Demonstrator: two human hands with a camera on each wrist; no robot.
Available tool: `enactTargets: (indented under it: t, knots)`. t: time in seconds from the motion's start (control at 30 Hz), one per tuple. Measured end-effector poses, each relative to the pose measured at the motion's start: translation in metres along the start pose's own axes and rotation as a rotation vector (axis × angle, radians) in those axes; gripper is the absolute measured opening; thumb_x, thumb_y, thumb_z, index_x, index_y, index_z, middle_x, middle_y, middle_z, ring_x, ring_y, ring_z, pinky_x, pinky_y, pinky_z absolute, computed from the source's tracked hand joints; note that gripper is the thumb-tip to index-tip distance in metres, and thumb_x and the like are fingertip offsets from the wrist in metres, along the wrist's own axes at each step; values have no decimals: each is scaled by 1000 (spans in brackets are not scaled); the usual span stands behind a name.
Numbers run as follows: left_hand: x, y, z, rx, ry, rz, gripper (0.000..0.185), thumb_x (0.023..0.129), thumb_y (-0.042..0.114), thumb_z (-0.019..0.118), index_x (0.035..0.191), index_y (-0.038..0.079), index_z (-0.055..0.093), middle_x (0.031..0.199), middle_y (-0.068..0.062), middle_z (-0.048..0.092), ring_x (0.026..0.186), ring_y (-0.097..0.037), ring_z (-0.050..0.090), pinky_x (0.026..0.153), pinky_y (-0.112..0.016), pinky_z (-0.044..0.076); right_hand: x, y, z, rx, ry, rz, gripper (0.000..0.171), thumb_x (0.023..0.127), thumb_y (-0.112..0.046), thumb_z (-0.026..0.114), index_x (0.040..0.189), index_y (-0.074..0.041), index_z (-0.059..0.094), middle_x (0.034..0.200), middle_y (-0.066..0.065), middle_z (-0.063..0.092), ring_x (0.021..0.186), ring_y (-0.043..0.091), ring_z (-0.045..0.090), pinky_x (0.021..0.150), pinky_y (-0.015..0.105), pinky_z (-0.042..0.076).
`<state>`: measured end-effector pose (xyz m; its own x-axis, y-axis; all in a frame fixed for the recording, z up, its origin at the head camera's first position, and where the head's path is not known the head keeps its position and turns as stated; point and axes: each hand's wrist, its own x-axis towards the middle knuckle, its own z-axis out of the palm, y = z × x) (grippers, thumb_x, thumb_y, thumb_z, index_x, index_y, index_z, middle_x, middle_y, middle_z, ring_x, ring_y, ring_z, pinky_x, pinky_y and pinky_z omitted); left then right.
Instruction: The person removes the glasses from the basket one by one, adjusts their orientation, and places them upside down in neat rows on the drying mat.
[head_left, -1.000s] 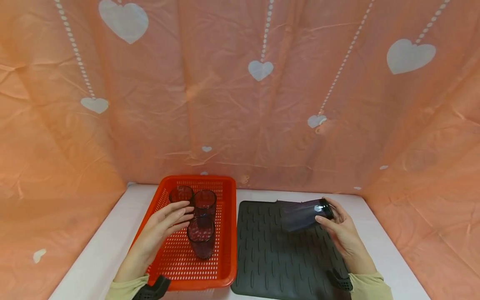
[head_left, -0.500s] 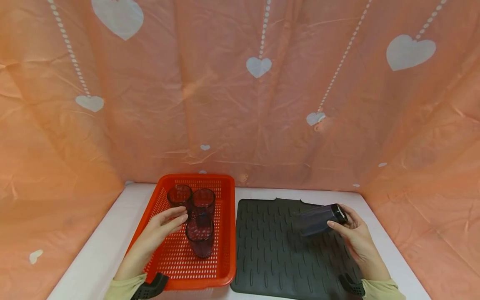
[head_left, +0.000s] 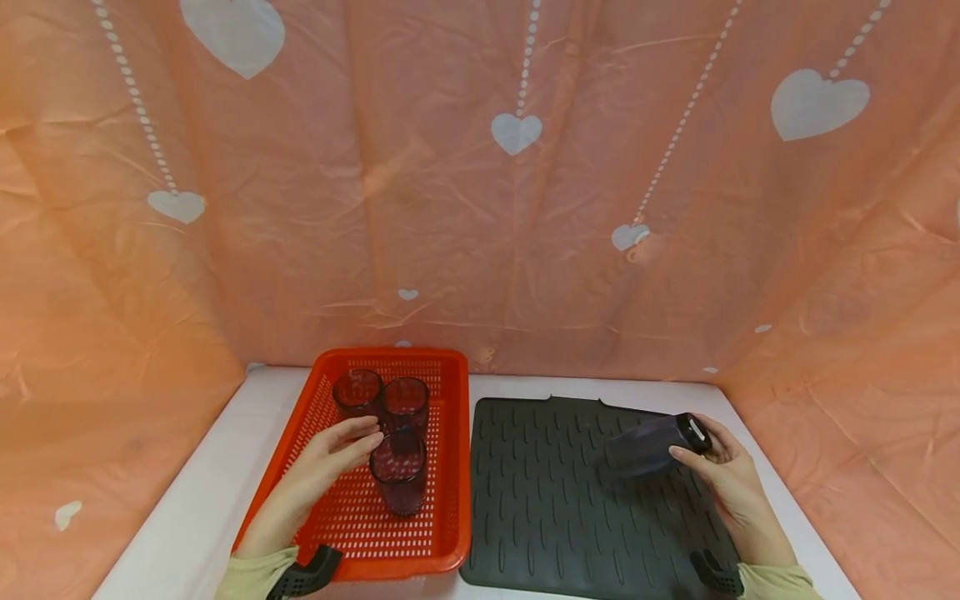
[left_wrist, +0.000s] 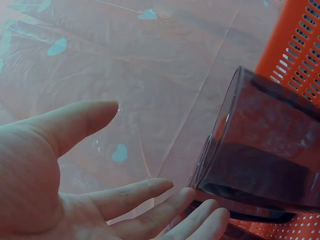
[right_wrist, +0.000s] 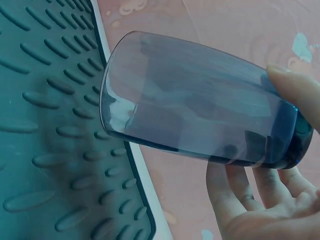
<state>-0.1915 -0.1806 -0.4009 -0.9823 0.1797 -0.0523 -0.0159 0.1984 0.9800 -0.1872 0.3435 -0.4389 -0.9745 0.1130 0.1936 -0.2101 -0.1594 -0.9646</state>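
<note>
Your right hand (head_left: 731, 475) grips the dark tumbler (head_left: 651, 446) near its base, thumb on top and fingers (right_wrist: 235, 187) beneath; it lies tilted on its side above the far right part of the ribbed black mat (head_left: 555, 517). Since 1 second ago you have carried it rightward and lower. Your left hand (head_left: 322, 467) holds nothing, fingers straight, tips just beside the nearest of 3 tumblers (head_left: 397, 471) standing in the orange basket (head_left: 450, 467); it has slid slightly nearer you.
</note>
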Motion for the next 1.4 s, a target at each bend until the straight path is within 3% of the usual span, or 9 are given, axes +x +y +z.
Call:
enactTargets:
  t: [0.33,0.77,1.0,1.23,1.4]
  knots:
    - [3,0,7,41,-33,-35,59,94,33,61,140,2,44,136,-16,47,121,-29,49,98,-47,41,-4,0,-16,-57,24,5,60,82,16,64,132,-18,55,119,-17,62,100,0,59,80,14,47]
    - [1,-2,7,53,-41,-29,56,94,31,61,139,2,45,137,-18,47,121,-31,49,99,-50,39,-5,-3,-38,-64,52,36,61,83,16,63,131,-20,55,115,-19,62,101,-2,58,78,14,48]
    - [2,-4,8,101,-57,16,60,88,25,70,138,1,47,137,-20,47,121,-35,48,96,-50,42,-6,-5,-44,-82,89,25,61,80,17,66,124,-23,59,111,-21,63,97,-4,60,75,13,49]
    - [1,-6,6,95,-90,55,69,81,15,78,139,1,45,140,-21,43,124,-40,43,99,-53,39,-1,7,-59,-189,120,6,61,77,8,75,126,-25,60,113,-21,63,97,-5,58,75,12,47]
    - [0,-6,6,89,-95,60,71,80,14,79,139,0,44,141,-20,43,124,-41,42,100,-54,38,1,9,-65,-129,115,15,63,76,12,73,128,-22,61,110,-19,65,96,-4,60,75,12,48]
